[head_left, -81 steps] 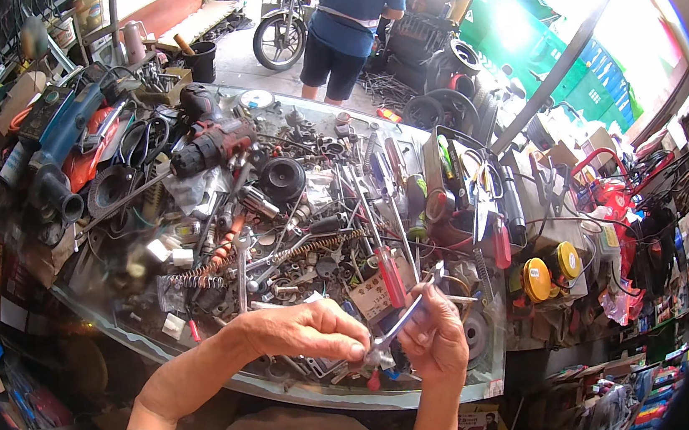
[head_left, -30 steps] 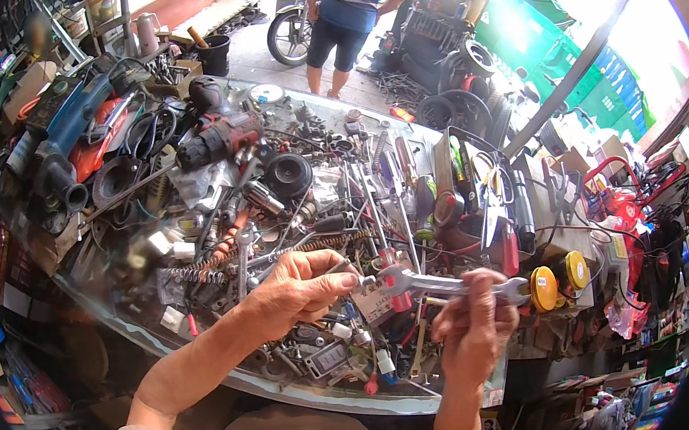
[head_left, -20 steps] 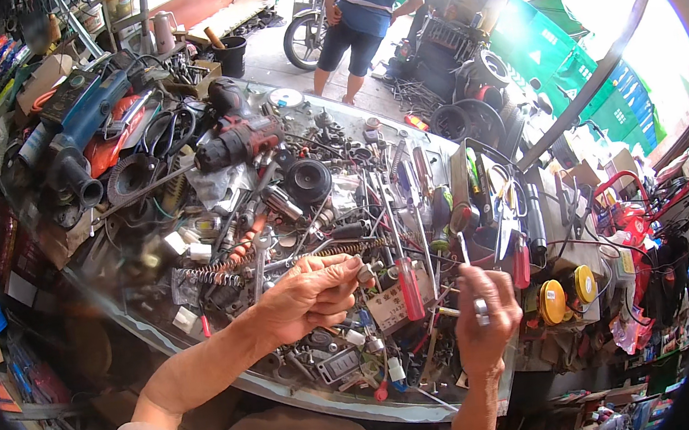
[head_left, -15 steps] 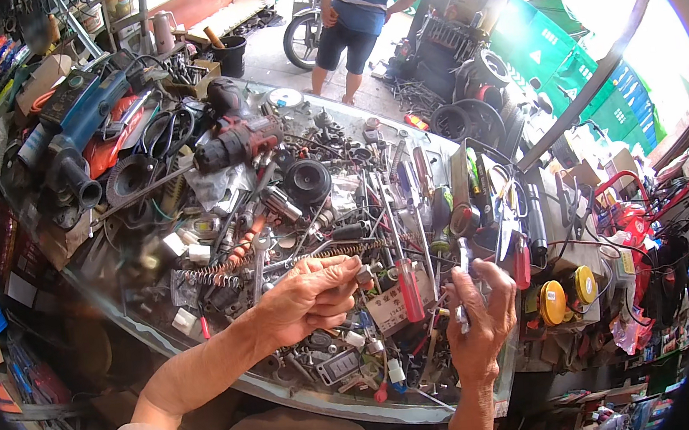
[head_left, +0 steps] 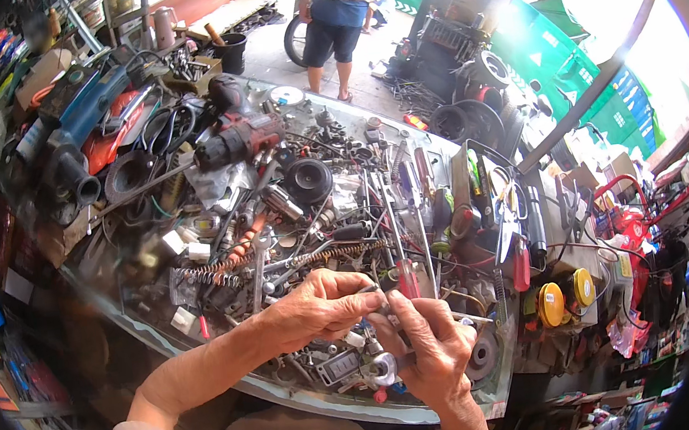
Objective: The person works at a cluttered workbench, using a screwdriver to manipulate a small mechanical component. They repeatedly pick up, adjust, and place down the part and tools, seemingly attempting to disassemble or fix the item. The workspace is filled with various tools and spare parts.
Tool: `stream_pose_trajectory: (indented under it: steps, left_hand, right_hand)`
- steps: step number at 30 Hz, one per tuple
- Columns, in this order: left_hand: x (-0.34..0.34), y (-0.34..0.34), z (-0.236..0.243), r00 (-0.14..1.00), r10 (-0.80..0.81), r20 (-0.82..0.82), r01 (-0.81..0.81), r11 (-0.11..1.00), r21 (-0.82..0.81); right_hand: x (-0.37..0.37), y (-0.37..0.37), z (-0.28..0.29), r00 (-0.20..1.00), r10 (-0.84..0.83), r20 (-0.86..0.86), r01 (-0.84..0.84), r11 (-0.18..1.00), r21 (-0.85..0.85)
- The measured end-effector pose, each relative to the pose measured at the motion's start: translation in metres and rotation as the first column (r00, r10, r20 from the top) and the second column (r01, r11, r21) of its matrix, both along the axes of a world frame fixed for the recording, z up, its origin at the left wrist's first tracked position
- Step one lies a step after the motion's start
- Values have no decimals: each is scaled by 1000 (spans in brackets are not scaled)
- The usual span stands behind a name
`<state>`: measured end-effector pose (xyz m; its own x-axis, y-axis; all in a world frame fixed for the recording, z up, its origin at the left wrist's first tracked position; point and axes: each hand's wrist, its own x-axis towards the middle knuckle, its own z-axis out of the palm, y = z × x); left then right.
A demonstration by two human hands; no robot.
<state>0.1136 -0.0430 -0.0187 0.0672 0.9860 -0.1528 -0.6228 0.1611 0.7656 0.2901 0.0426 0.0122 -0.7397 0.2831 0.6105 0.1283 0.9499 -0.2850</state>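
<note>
My left hand pinches a small metal nut between thumb and forefinger, above the cluttered bench. The fingertips of my right hand meet the same piece from the right. A silver wrench is tucked in my right hand, its rounded end poking out below the fingers; the palm hides the rest. Just beyond the fingertips lies a red-handled screwdriver, partly covered by my hands. Long coil springs rest among loose parts in front of my left hand.
The glass-topped bench is strewn with small parts. A red-and-black drill and a blue angle grinder lie at the far left. Right of my hands are scissors and yellow round tins. A person stands beyond the bench.
My right hand has come left and down to meet the left hand, bringing the wrench along. My left hand has shifted slightly right and down. The person behind has moved left.
</note>
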Motion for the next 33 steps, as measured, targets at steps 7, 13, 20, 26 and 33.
stream_pose_trajectory:
  steps: [7, 13, 20, 26, 33]
  left_hand:
    - [-1, 1, 6, 906, 33, 422, -2, 997, -74]
    - [-5, 8, 0, 834, 50, 550, -94, 994, 51]
    - [-4, 7, 5, 833, 54, 551, -104, 993, 60]
    - [-3, 9, 6, 803, 46, 595, -111, 991, 73]
    - [-2, 8, 4, 812, 17, 584, -58, 997, 51]
  right_hand:
    - [2, 3, 4, 975, -167, -146, 152, 982, -109]
    - [7, 5, -1, 839, -450, -305, 397, 891, -221]
    - [13, 3, -5, 908, -376, -185, 319, 906, -278]
    - [12, 3, -7, 910, -383, -160, 343, 911, -230]
    - [11, 0, -8, 909, -386, -158, 319, 888, -332]
